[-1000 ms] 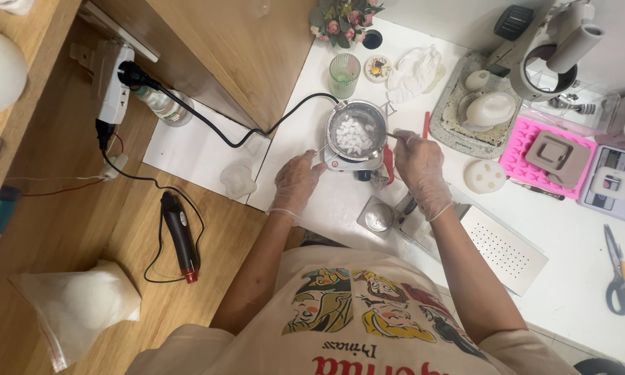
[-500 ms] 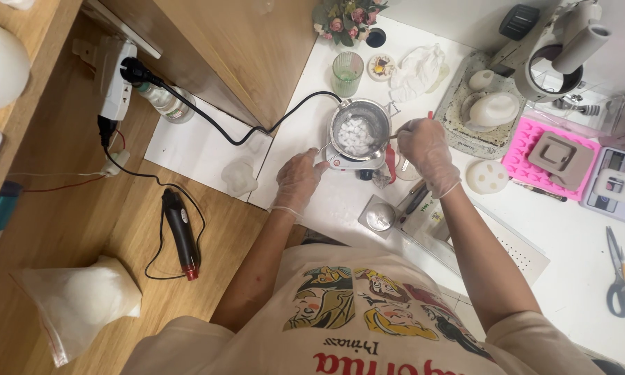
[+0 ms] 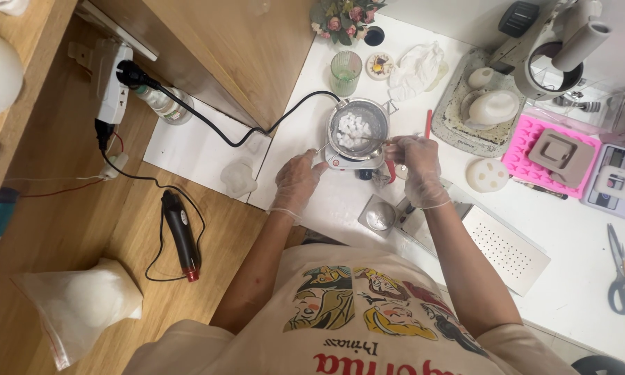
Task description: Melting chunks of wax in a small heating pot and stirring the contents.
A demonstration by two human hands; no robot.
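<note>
A small metal pot [image 3: 377, 117] full of white chunks [image 3: 354, 129] sits on a little white electric hot plate [image 3: 340, 164] on the white table. My gloved right hand [image 3: 414, 169] grips a thin metal stirrer [image 3: 368, 139] whose tip reaches into the chunks. My gloved left hand [image 3: 298, 182] rests at the hot plate's left side, fingers on the pot's handle. A black power cord [image 3: 243, 139] runs from the hot plate to a wall socket strip [image 3: 111, 83].
A green ribbed glass [image 3: 345, 72], a flower bunch [image 3: 340, 14] and a crumpled cloth [image 3: 415, 66] stand behind the pot. A grey tray with white moulds [image 3: 484, 107], a pink mould [image 3: 534, 163], a scale [image 3: 614, 182], scissors [image 3: 621, 278] and a perforated metal box [image 3: 503, 250] lie right.
My right hand swung out to the right of the pot, then came back toward me, moving the stirrer through the white chunks. My left hand stayed at the hot plate.
</note>
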